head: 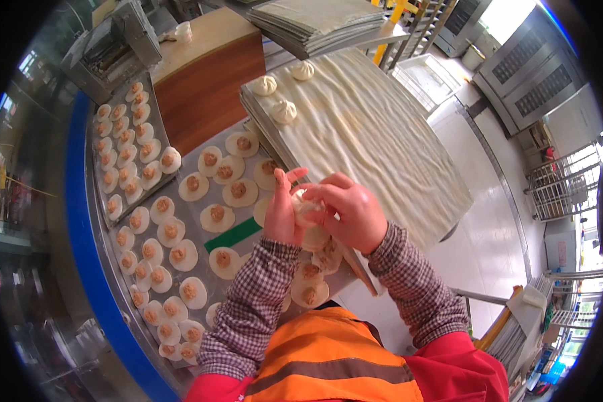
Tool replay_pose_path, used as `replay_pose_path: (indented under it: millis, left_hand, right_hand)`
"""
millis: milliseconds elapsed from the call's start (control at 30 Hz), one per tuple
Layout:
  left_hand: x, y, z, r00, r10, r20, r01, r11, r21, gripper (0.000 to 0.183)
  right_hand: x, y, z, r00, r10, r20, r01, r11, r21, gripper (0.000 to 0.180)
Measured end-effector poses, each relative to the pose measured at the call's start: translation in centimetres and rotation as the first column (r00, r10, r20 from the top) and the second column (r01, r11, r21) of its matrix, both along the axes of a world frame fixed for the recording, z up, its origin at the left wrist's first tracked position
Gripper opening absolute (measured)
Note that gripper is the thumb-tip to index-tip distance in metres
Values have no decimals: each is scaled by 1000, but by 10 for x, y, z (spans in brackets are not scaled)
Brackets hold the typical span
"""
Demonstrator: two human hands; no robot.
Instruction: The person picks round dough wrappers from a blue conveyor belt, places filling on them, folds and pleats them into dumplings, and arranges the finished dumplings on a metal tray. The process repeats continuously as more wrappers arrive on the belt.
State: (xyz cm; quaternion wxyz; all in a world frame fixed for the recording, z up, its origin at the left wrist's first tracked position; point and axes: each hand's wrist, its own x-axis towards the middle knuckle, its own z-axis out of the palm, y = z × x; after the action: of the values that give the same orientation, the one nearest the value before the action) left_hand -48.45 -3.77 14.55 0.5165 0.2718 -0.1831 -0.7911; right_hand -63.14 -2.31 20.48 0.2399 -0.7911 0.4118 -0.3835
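Between my two hands is a partly gathered dough bun (302,205), its top edge pinched into folds. My left hand (284,208) cups it from the left side, thumb and fingers raised around it. The fingers of my right hand (354,208) pinch the dough rim from the right. Beneath and to the left lie many flat round wrappers, each topped with minced filling, such as this one (238,190), on a metal worktop (191,271). Three pleated buns sit at the far left corner of a cloth-covered tray stack (377,145); one is this bun (284,111).
A metal tray (162,182) of more filled wrappers lies at the left, below a dough machine (113,55). A green strip (232,235) marks the worktop. Stacked trays (316,22) stand at the back; wire racks (565,181) line the right.
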Motion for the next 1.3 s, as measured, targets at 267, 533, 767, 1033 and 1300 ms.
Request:
replay_pose_path:
  millis: [267,533,767,1033,1300]
  left_hand:
    - [-5,-31,2,950,304,72,-301,953,-45,66]
    - [58,59,-86,904,261,338,-360,891,275,65]
    - [86,92,-102,891,350,290,-438,831,341,63]
    - [98,102,-101,877,377,297,-462,831,309,62]
    - [110,128,-108,856,421,300,-506,799,324,59]
  right_hand:
    - [-32,-145,-2,958,-106,265,71,988,141,7]
    - [-36,-197,-62,892,-50,-449,150,970,190,54]
    - [-40,-171,-46,839,-9,-544,64,994,83,50]
    - [-55,-132,-37,933,-34,-357,85,988,126,48]
    - [-63,-122,-45,927,39,-374,84,949,305,47]
